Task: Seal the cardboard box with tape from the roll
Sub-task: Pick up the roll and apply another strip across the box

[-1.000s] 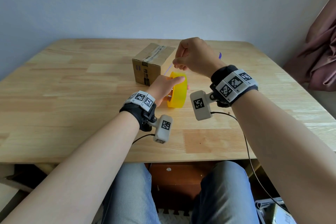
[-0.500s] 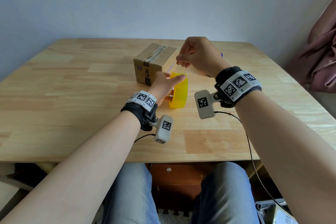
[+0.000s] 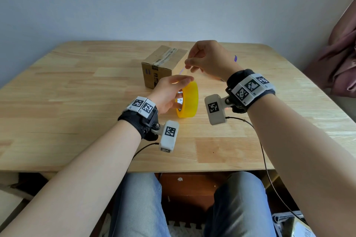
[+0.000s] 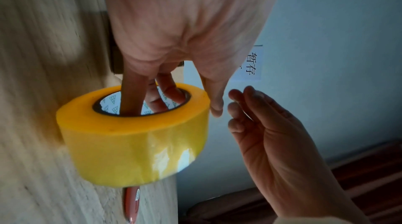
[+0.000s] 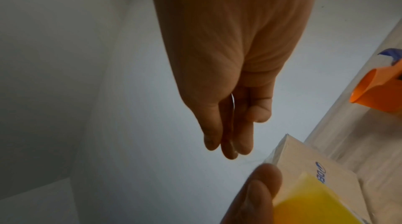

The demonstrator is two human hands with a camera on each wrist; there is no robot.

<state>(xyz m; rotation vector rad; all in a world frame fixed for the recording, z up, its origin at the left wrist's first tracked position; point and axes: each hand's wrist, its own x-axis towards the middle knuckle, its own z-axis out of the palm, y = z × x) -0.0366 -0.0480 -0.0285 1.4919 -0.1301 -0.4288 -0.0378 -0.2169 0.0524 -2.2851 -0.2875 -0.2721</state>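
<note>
A yellow tape roll stands on its edge on the wooden table. My left hand grips it, fingers through the core and thumb on the outer rim. Just above the roll, my right hand pinches the free end of the tape. A short clear strip runs from the roll up to those fingers. The small cardboard box sits right behind the roll, flaps down, with an old tape strip along its top seam.
A tool with orange and blue parts lies on the table behind my right hand; a blue tip of it shows in the head view. A pink cloth hangs at the right. The wall stands behind the table.
My right hand has drifted only slightly above the roll and keeps its pinch on the tape end. The left hand and the roll stay in place.
</note>
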